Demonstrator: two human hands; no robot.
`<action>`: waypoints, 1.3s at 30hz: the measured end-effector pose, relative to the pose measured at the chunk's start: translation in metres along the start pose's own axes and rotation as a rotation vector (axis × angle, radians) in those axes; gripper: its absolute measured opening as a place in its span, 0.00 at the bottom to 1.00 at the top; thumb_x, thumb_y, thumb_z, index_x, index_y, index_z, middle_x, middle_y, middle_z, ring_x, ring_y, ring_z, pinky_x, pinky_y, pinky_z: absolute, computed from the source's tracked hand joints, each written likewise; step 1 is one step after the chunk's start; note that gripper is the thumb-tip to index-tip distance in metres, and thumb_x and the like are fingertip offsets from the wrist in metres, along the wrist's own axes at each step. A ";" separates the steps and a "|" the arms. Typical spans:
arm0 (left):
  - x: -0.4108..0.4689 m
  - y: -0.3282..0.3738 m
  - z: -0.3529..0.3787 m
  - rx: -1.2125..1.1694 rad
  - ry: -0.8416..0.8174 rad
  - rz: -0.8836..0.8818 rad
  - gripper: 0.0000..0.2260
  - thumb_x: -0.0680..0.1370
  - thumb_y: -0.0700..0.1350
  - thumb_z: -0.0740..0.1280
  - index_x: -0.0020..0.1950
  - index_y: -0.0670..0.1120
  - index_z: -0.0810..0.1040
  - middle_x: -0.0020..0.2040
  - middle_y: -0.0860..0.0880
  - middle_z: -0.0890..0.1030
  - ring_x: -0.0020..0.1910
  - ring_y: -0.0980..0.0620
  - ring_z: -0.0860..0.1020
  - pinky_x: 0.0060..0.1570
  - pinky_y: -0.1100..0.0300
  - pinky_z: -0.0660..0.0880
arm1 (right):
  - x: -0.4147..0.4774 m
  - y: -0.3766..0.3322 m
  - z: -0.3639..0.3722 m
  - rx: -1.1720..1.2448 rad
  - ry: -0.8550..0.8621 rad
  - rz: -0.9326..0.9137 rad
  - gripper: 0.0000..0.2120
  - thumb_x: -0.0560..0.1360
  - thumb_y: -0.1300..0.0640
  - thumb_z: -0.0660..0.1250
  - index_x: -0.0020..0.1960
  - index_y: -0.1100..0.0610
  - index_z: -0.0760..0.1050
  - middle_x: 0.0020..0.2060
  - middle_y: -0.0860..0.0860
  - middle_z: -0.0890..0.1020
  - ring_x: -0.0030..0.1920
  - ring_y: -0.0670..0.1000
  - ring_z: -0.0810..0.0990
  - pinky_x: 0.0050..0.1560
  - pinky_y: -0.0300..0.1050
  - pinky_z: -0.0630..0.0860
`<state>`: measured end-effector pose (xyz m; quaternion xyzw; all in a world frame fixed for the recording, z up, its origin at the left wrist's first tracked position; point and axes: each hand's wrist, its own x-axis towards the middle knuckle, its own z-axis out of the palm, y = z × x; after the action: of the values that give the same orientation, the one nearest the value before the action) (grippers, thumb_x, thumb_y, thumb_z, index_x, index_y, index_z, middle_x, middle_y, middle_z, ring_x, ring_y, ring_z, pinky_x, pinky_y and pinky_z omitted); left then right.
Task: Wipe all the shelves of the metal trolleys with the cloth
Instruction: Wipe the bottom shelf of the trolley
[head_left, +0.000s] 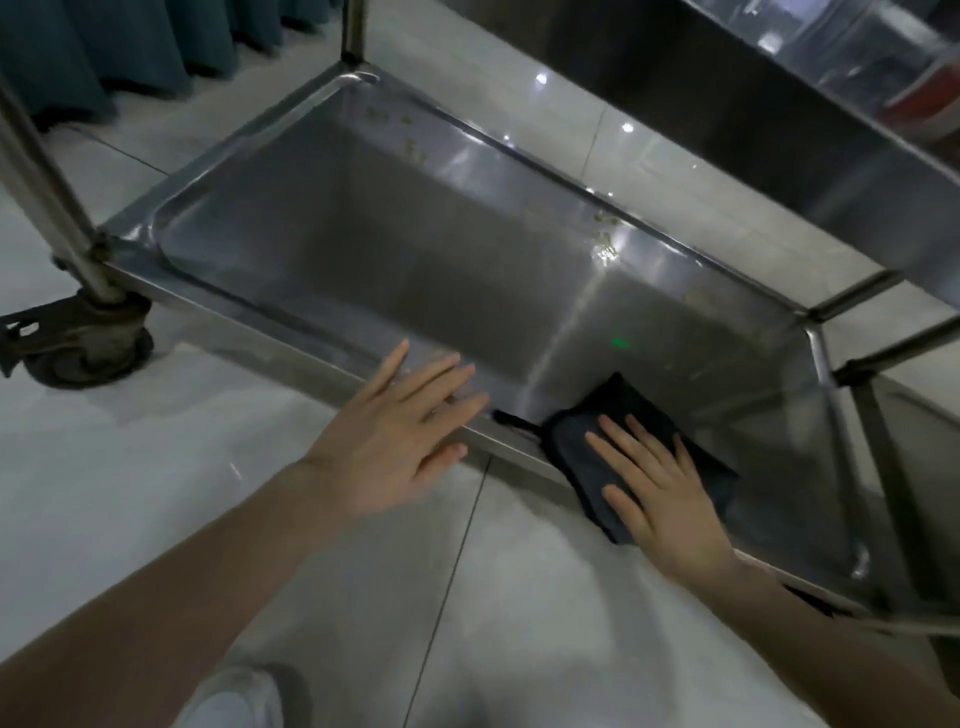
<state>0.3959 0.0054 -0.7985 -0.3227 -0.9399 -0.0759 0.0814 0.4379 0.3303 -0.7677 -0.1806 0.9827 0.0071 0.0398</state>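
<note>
While my right hand (660, 488) pressed the dark cloth (615, 402) flat at the lower-right end of the bottom shelf (415, 249), that grip kept its fingers straight, curled round nothing; my left hand (400, 447) was spread and empty over the near rim, just beside the cloth; the shelf's long axis ran off to the upper left; crumbs (605, 244) lay along the far rim, so I judged the sweep should go that way.
</note>
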 end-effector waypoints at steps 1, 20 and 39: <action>0.007 0.005 0.001 -0.008 -0.016 0.013 0.23 0.82 0.56 0.49 0.74 0.50 0.67 0.76 0.47 0.65 0.77 0.49 0.58 0.74 0.41 0.52 | -0.023 0.019 -0.001 -0.007 -0.014 0.064 0.24 0.82 0.43 0.47 0.74 0.50 0.64 0.74 0.49 0.65 0.75 0.56 0.63 0.68 0.69 0.63; 0.062 0.047 0.001 -0.239 0.168 -0.102 0.21 0.81 0.51 0.53 0.71 0.44 0.69 0.71 0.44 0.69 0.71 0.42 0.66 0.67 0.40 0.64 | 0.062 -0.015 0.015 0.165 0.110 0.199 0.27 0.78 0.36 0.45 0.76 0.38 0.57 0.77 0.40 0.58 0.78 0.47 0.52 0.75 0.64 0.45; 0.087 0.110 0.011 -0.393 0.015 0.052 0.22 0.79 0.48 0.56 0.70 0.40 0.71 0.68 0.40 0.72 0.72 0.41 0.66 0.70 0.44 0.64 | -0.034 0.013 0.018 0.163 0.237 0.350 0.22 0.78 0.40 0.60 0.69 0.45 0.74 0.69 0.43 0.74 0.71 0.51 0.70 0.72 0.64 0.59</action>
<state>0.3953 0.1449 -0.7817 -0.3561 -0.8977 -0.2582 0.0257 0.4661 0.3552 -0.7830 -0.0028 0.9942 -0.0868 -0.0631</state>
